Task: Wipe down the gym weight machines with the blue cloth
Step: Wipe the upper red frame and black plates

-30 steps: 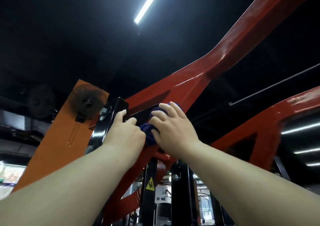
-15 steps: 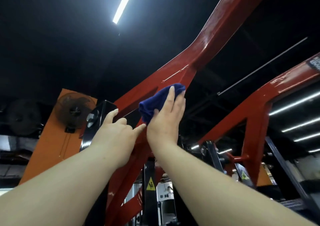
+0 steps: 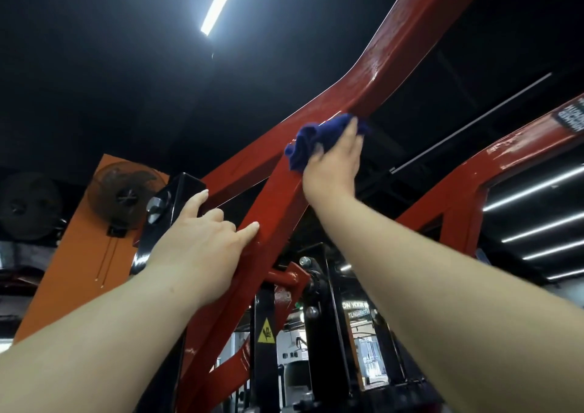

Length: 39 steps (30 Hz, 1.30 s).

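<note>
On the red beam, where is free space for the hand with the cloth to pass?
Free: the red beam above the blue cloth, running up to the frame's top edge. Crowded: below the right hand, where the left hand rests beside the black bracket.

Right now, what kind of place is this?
Most likely a gym: a heavy red steel machine frame, a yellow warning sticker on a black upright, and more red frames under strip lights.
</note>
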### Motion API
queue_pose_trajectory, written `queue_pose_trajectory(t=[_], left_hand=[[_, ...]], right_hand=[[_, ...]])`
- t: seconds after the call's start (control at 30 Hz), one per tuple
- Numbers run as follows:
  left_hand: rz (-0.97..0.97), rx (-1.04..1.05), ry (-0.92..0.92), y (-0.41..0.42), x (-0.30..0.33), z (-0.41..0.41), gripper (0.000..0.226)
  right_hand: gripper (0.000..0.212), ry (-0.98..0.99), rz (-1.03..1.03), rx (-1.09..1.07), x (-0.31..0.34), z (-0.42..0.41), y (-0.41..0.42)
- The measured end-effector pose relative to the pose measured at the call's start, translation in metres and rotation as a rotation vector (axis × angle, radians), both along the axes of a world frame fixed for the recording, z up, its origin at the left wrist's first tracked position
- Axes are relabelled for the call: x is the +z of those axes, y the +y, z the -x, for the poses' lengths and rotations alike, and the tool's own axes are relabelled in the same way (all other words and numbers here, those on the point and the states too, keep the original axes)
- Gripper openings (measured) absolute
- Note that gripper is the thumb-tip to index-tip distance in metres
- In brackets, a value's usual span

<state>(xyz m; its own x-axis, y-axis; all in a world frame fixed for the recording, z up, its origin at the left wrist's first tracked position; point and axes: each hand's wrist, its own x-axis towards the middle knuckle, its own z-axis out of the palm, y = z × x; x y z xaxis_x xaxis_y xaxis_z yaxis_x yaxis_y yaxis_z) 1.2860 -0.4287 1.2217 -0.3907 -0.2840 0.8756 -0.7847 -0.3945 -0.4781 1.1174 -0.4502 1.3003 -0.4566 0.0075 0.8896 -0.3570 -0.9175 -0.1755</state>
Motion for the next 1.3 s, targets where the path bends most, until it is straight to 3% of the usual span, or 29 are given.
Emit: queue_pose_trajectory(t=[0.07,0.23,0.43,0.6,0.7,0.8,0.9,0.97,1.07,1.13,1.2,1.3], left_hand=[[-0.007,0.006,0.003,0.001,-0.001,0.0,0.063],[-0.011,0.03,-0.014,0.002,-0.001,0.0,0.052],[-0.005,0.003,-0.002,0.004,-0.001,0.002,0.063],[-0.002,0.003,-0.032,0.003,-0.004,0.0,0.057],[0.015,-0.045,-0.077,0.0,-0.004,-0.003,0.054],[0.092,-0.266,-0.117,-0.003,-0.002,-0.006,0.047],[0.19,-0.648,-0.077,0.001,-0.004,-0.008,0.052],[0.307,-0.813,0.081,0.013,-0.014,-0.017,0.054],[0.361,-1.071,0.428,0.035,-0.031,-0.048,0.049],[0.227,-1.114,0.68,0.04,-0.037,-0.072,0.051],[-0.018,-1.103,0.958,0.039,-0.039,-0.087,0.065],[-0.384,-1.105,1.155,0.032,-0.044,-0.087,0.067]], right_hand=[[0.07,0.015,0.018,0.008,-0.004,-0.005,-0.005],[0.081,0.221,-0.076,-0.057,-0.084,-0.046,-0.043],[0.076,0.117,0.068,0.081,-0.059,-0.034,-0.044],[0.088,0.33,-0.054,0.069,-0.142,-0.075,-0.074],[0.085,0.298,-0.026,0.081,-0.133,-0.067,-0.075],[0.078,0.149,0.038,0.157,-0.108,-0.06,-0.062],[0.08,0.198,-0.096,0.196,-0.139,-0.083,-0.06],[0.075,0.227,-0.188,0.272,-0.166,-0.087,-0.058],[0.064,0.24,-0.068,0.24,-0.17,-0.078,-0.036],[0.061,0.38,0.003,0.268,-0.164,-0.092,-0.013],[0.056,0.525,-0.076,0.365,-0.163,-0.114,0.006],[0.056,0.56,-0.15,0.304,-0.136,-0.121,0.014]])
